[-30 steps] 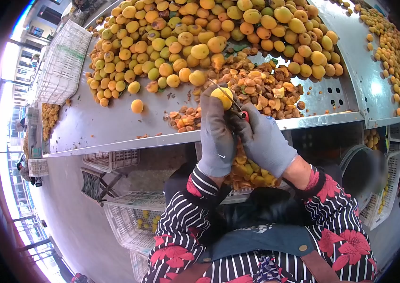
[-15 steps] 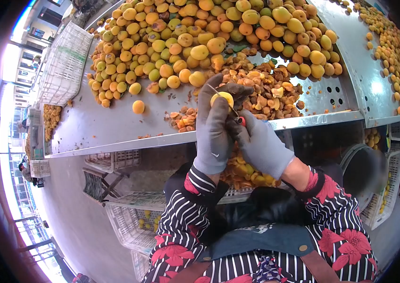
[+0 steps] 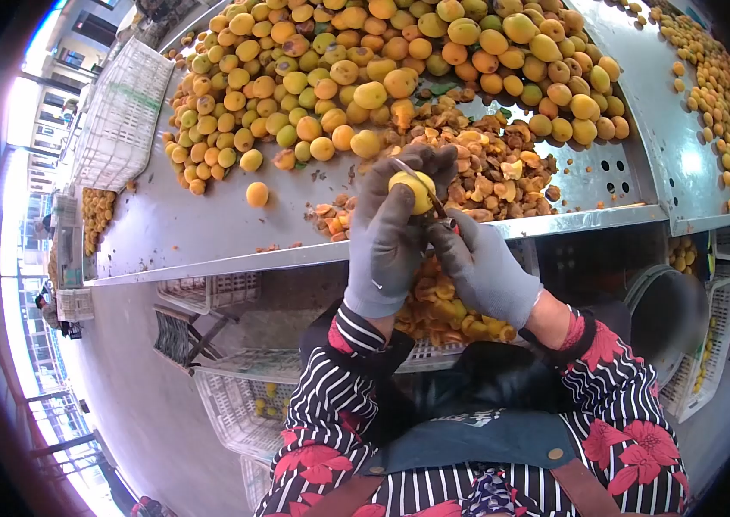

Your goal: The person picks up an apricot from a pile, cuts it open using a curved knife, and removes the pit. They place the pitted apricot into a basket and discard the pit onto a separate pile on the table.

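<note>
Both hands wear grey gloves with dark, stained fingers. My left hand (image 3: pixel 380 250) is closed around a yellow apricot (image 3: pixel 418 193), held up over the front edge of the metal table (image 3: pixel 296 256). My right hand (image 3: pixel 496 269) grips a small knife (image 3: pixel 436 207) with a red bit at its handle. Its thin blade runs across the apricot, against the fruit's skin. Just behind the hands lies a heap of split, orange-brown apricot pieces (image 3: pixel 503 164). Whole apricots (image 3: pixel 296 82) are piled farther back.
Below the table edge, in front of my body, sits a crate of cut apricot halves (image 3: pixel 442 314). White plastic crates (image 3: pixel 231 405) stand at the lower left beside a folding stool (image 3: pixel 177 338). A grey bucket (image 3: pixel 662 310) is at the right. More apricots (image 3: pixel 723 95) cover another table section.
The apricot has turned in my left hand and more of it shows. The knife's blade has shifted across it, and both hands have moved slightly.
</note>
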